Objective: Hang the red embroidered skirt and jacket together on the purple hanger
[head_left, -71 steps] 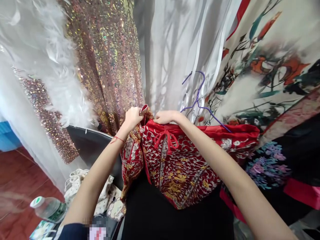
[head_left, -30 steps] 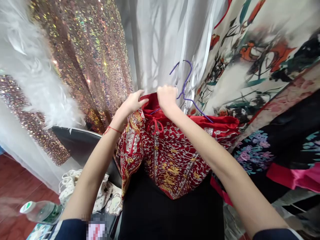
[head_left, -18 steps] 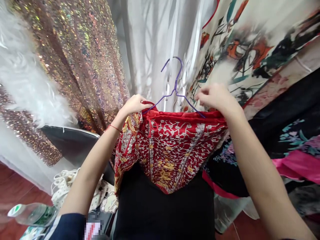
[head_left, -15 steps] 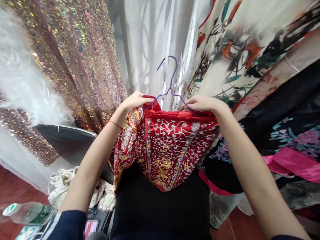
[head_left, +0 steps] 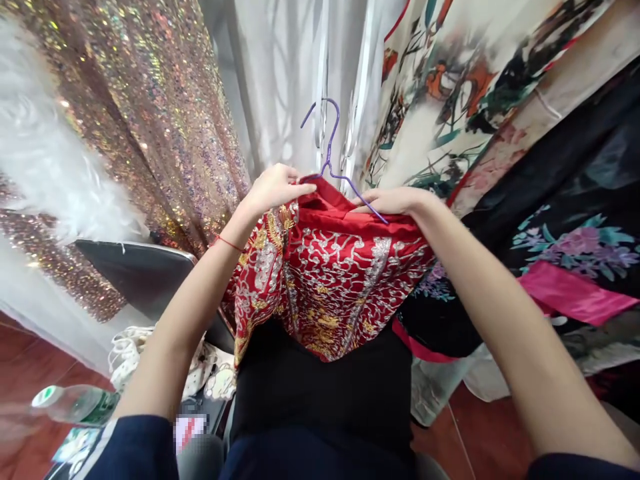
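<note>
A red garment (head_left: 330, 293) with silver and gold embroidery hangs between my hands, its pointed lower edge over my black-clad lap. My left hand (head_left: 277, 189) grips its top edge on the left, thumb laid over the red cloth. At the upper right edge, my right hand (head_left: 390, 202) holds the cloth, with some fingers hidden inside or behind it. A purple wire hanger (head_left: 329, 157) sits at the garment's opening, hook upward. Its right arm shows in front of my right fingers, while the left arm goes behind the cloth near my left hand.
Sequined fabric (head_left: 165, 133) and white fluff (head_left: 45, 140) hang at left, above a dark chair back (head_left: 135, 277). A plastic bottle (head_left: 80, 404) and a white bag (head_left: 127, 353) are lower left. Floral cloth (head_left: 450, 100) and a black flowered garment (head_left: 590, 227) hang at right.
The hanger's left arm has slipped further behind the red cloth. My left hand has turned slightly, and a red inner flap now stands up at the opening. The view has shifted a little.
</note>
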Available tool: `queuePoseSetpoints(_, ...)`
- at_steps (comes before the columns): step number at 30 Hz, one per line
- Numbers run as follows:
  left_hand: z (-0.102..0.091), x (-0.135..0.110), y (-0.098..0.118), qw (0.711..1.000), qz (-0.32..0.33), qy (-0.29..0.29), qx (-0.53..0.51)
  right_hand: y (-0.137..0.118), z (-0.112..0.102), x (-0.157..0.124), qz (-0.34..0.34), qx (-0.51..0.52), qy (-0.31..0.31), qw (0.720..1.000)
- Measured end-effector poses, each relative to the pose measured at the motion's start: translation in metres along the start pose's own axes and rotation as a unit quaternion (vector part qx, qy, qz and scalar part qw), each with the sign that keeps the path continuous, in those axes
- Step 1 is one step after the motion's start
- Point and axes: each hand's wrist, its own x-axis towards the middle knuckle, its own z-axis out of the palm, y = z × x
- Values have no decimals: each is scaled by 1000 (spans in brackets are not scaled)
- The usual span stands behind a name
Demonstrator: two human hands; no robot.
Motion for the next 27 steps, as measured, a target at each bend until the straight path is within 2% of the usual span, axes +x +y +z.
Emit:
queuePoseSetpoints(2,4,-15,4,996,-11,31,81,6,-4,-9,9,15,57,998)
queuePoseSetpoints(5,11,-39,11,984,-58,36,162,7,0,-13,-24,55,214,975)
queuePoseSetpoints(8,15,-64,19,971,-95,48,216,1,21,-11,-53,78,319,943)
queuePoseSetpoints(11,15,-88,21,958,-109,120,237,-3,46,-8,-65,41,382,921)
queuePoseSetpoints(13,19,-103,15,954,-108,163,229,-3,58,-7,-67,24,403,913)
queuePoseSetpoints(15,33,-118,6,961,-77,163,210,-3,64,-6,-59,31,398,915)
queuePoseSetpoints(17,57,-134,-4,977,-10,93,193,-3,66,-5,-44,43,385,921)
queuePoseSetpoints(19,85,-149,-12,979,60,-39,190,-5,66,-4,-36,50,378,924)
queuePoseSetpoints(21,106,-158,-18,978,11,-83,191,-7,65,-5,-39,54,379,923)
queuePoseSetpoints(23,115,-161,-23,976,-89,-56,190,-8,65,-6,-47,53,379,923)
queuePoseSetpoints(25,110,-157,-29,967,-181,-2,181,-9,64,-7,-49,51,375,925)
queuePoseSetpoints(27,97,-146,-36,956,-235,51,169,-10,64,-7,-50,49,370,926)
